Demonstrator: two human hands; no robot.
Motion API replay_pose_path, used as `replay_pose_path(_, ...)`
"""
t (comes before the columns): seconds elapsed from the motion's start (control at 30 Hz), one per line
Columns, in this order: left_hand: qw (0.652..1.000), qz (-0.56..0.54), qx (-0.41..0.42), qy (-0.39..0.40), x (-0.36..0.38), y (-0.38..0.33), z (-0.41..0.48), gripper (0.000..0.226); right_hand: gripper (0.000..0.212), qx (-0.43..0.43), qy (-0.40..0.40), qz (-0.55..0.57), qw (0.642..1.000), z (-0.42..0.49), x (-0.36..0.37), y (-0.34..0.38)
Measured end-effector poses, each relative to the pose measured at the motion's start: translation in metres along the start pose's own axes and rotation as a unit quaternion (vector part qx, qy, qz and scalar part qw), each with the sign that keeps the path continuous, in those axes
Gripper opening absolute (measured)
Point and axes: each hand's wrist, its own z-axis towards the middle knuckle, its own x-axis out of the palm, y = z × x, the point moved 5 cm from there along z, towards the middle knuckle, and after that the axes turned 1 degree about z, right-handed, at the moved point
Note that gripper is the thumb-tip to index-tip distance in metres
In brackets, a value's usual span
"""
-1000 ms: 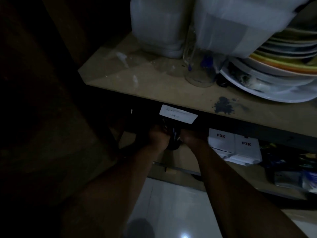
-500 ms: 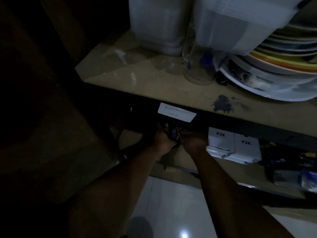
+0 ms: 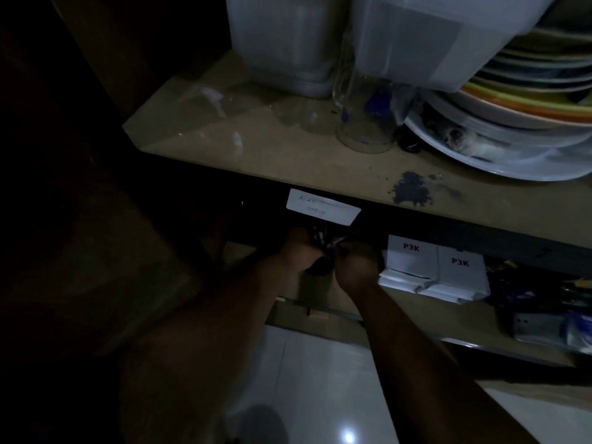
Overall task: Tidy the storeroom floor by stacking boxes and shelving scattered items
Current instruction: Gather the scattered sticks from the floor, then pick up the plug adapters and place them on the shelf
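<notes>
Dark bundle [image 3: 320,266] still on lower shelf [image 3: 323,291]; left hand [image 3: 296,251], right hand [image 3: 355,267] both gripping it, unmoved.

our left hand [image 3: 299,253] and right hand [image 3: 356,267] grip a dark bundle [image 3: 321,251] at the lower shelf [image 3: 400,304], near white p3k boxes [image 3: 435,272].

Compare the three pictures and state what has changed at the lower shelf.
The left hand and right hand drew slightly closer together around the dark bundle under the label; both still grip it. The P3K boxes, plates and glass jar stayed put.
</notes>
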Motion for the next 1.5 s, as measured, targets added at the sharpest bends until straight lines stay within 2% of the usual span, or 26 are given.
replay_pose_path(0.07,0.999,-0.022,0.023,0.006,-0.002,0.001,-0.001,0.046,0.029,-0.010,-0.008,0.024,1.000,0.000,0.004,0.001)
replay_pose_path(0.2,0.999,0.015,0.036,0.031,0.000,0.002,0.000,0.067,0.027,0.019,-0.009,0.051,0.998,-0.004,0.008,0.000)
replay_pose_path(0.33,1.000,0.012,0.017,-0.001,0.004,0.005,0.006,0.069,0.025,0.026,-0.037,0.085,0.995,-0.007,0.003,-0.003)
replay_pose_path(0.43,0.999,-0.003,-0.027,-0.018,0.006,0.022,0.009,0.086,0.026,-0.020,-0.076,0.064,0.995,-0.011,0.005,-0.006)
replay_pose_path(0.53,0.998,0.002,0.003,-0.057,0.023,0.074,0.034,0.114,0.031,-0.001,-0.044,0.019,0.999,-0.017,0.007,-0.012)
replay_pose_path(0.63,0.994,-0.017,-0.001,-0.108,0.009,0.053,-0.012,0.119,0.031,0.035,-0.030,0.037,0.998,-0.039,-0.007,-0.007)
replay_pose_path(0.73,0.990,0.021,0.013,-0.142,-0.009,0.015,-0.089,0.099,0.047,0.061,-0.025,0.041,0.997,-0.080,-0.026,-0.001)
replay_pose_path(0.83,0.988,0.091,0.031,-0.124,-0.014,0.005,-0.161,0.066,0.052,0.075,0.009,0.022,0.997,-0.128,-0.046,0.002)
replay_pose_path(0.9,0.988,0.121,0.045,-0.086,-0.017,0.009,-0.207,0.050,0.051,0.088,0.030,0.026,0.995,-0.163,-0.059,0.002)
replay_pose_path(1.13,0.983,0.172,0.043,0.039,-0.033,0.032,-0.348,0.045,0.047,0.101,0.061,-0.009,0.993,-0.315,-0.099,-0.007)
replay_pose_path(1.3,0.972,0.192,0.033,0.131,-0.022,0.064,-0.413,0.033,0.044,0.170,0.079,-0.020,0.982,-0.399,-0.102,-0.049)
replay_pose_path(1.5,0.971,0.188,0.031,0.142,0.009,0.121,-0.485,0.024,0.036,0.237,-0.002,0.019,0.971,-0.509,-0.111,-0.085)
